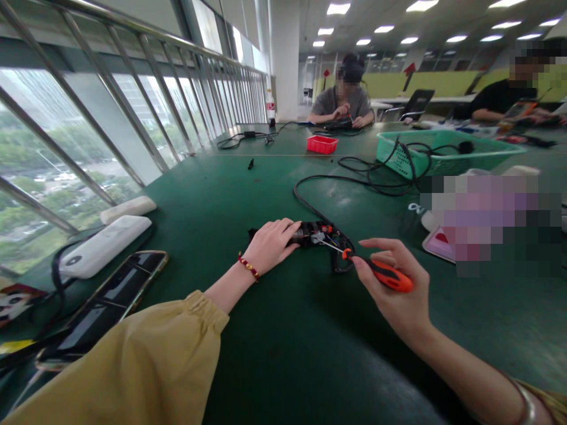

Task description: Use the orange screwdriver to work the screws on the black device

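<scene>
My left hand (273, 243) is closed over a black elongated device (305, 234) and holds it down on the green table. The device's right end is exposed and shows coloured wires and a small grey part. A black cable (310, 203) runs from that end. In my right hand (405, 310) is a screwdriver (392, 275) with an orange and black handle, gripped between thumb and fingers. Its thin shaft points left, and the tip reaches the exposed inside of the device near the grey part. Whether it sits on a screw I cannot tell.
A green basket (398, 160) with cables stands at the back right, a small red basket (322, 145) left of it. A phone (110, 301) and a white device (106, 245) lie at left. A blurred pinkish item (487, 218) is at right. Two people sit beyond.
</scene>
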Demonstrator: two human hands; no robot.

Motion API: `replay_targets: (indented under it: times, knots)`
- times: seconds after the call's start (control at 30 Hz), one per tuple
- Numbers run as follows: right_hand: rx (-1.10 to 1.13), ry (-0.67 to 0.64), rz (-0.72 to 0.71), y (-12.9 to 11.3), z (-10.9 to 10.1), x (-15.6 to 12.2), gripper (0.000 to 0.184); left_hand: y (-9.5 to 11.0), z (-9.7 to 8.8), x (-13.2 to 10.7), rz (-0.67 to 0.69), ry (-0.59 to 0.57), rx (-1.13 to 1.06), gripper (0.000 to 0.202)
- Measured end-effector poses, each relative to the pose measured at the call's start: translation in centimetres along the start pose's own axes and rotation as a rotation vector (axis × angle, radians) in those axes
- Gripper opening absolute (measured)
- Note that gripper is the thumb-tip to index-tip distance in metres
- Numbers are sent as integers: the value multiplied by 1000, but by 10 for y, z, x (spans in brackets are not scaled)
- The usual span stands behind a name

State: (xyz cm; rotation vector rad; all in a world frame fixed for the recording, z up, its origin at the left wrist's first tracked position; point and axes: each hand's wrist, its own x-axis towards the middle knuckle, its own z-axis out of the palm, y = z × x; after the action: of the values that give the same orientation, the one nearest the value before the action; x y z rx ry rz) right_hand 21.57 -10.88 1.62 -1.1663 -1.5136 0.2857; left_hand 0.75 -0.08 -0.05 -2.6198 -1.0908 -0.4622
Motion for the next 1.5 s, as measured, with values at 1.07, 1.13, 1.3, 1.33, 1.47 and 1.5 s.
replay_targets:
  times: [1.07,1.13,1.3,1.33,1.47,1.5]
  knots:
    - [78,-23,25,2,1,1,26,0,0,0,7,-1,6,41]
    - [94,11,-13,0,2,1,31,0,0,0,7,-1,7,41]
    - [117,18,-49,1,0,0,58,1,-1,0,5,1,9,40]
    - [106,-16,-22,2,0,-1,52,1,-1,0,4,2,9,40]
    - [106,-86,45,2,0,-2,27,1,-2,0,2,3,9,40]
    - [118,-51,23,2,1,-1,31,1,-2,0,3,3,10,39]
